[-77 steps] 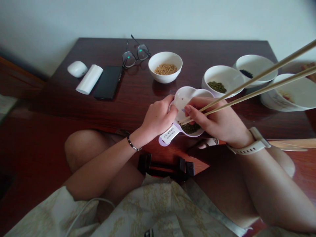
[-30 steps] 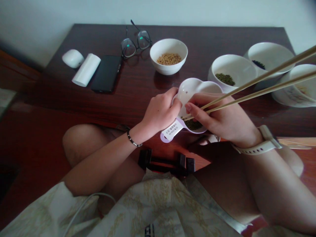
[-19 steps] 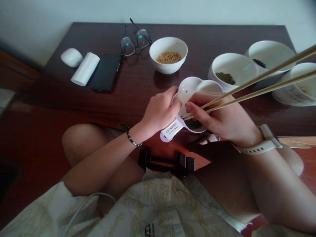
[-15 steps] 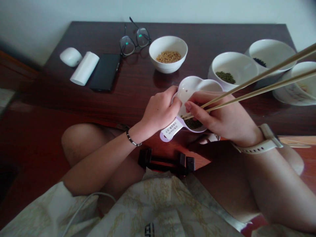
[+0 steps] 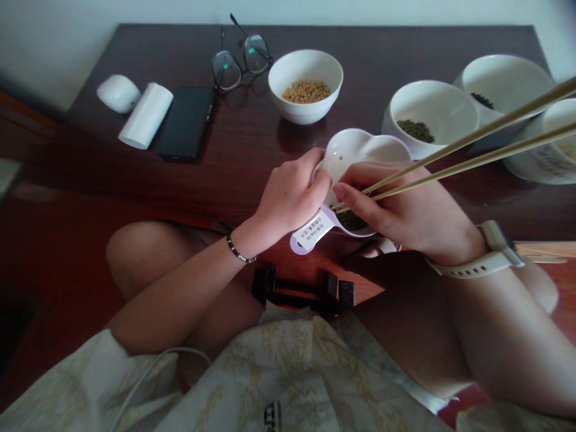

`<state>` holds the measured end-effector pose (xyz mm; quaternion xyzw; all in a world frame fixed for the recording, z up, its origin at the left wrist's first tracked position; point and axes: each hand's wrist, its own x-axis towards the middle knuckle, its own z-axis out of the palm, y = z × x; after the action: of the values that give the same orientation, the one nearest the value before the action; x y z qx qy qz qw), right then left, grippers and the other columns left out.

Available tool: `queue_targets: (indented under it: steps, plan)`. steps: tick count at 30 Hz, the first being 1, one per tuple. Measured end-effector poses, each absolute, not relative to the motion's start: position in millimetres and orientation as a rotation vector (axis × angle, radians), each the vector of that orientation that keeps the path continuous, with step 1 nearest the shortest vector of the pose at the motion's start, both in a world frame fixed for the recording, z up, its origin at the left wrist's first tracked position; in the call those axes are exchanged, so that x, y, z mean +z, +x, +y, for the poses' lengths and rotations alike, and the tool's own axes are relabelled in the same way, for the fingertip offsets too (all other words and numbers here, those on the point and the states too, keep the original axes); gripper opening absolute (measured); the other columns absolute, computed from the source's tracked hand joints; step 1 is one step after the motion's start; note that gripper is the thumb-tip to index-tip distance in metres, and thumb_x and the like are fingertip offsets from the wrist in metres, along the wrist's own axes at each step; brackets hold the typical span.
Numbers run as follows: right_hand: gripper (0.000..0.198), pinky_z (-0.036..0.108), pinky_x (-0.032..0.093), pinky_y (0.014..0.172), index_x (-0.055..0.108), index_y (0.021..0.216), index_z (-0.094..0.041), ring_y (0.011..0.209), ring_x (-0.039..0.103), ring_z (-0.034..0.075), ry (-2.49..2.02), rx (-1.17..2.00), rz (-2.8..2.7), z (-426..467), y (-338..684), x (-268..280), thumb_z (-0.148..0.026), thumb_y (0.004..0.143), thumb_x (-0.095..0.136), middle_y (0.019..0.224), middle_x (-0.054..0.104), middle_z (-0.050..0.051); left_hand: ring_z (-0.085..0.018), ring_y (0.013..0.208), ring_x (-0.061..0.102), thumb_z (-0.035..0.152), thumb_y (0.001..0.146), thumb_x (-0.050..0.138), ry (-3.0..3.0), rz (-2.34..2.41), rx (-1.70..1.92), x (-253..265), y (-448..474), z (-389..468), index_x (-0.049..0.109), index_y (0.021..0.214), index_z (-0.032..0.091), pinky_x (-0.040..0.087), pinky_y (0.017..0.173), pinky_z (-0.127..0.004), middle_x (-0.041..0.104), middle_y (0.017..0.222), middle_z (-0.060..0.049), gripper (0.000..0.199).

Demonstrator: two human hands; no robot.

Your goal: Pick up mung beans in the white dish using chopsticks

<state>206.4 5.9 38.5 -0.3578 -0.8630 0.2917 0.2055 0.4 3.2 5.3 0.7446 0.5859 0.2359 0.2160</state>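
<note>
Two chopsticks (image 5: 450,148) gripped by fingers of right hand (image 5: 400,207); tips inside lobed dish (image 5: 348,153), near labelled handle (image 5: 312,232). Left hand (image 5: 292,192): fingers clasping dish rim. Dish positioned at near edge of bench (image 5: 243,156).

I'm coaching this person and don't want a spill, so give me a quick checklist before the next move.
1. Left hand gripping the dish: ok, at its rim near the label.
2. Right hand holding both chopsticks: ok.
3. Chopstick tips inside the dish: ok, low beside the labelled end.
4. Bean pinched between the tips: cannot tell, too small.
5. Dish wholly over the table: not ok, the labelled end juts past the near edge.
6. Yellow-bean bowl upright: ok.
</note>
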Motion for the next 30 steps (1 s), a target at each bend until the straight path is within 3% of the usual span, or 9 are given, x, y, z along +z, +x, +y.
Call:
queue_targets:
  steps: [30]
  plan:
    - [0.042,0.033,0.03,0.069,0.06,0.084,-0.02,0.07,0.047,0.015,-1.056,0.641,-2.528,2.7,203.9,33.8,-0.051,0.111,0.048,0.079,0.061,0.004,-0.022,0.087,0.072,0.026,0.103,0.043,2.1,1.616,0.716,0.0,0.8,4.1,0.069,0.11,0.024,0.05,0.078,-0.031,0.076,0.091,-0.005,0.026]
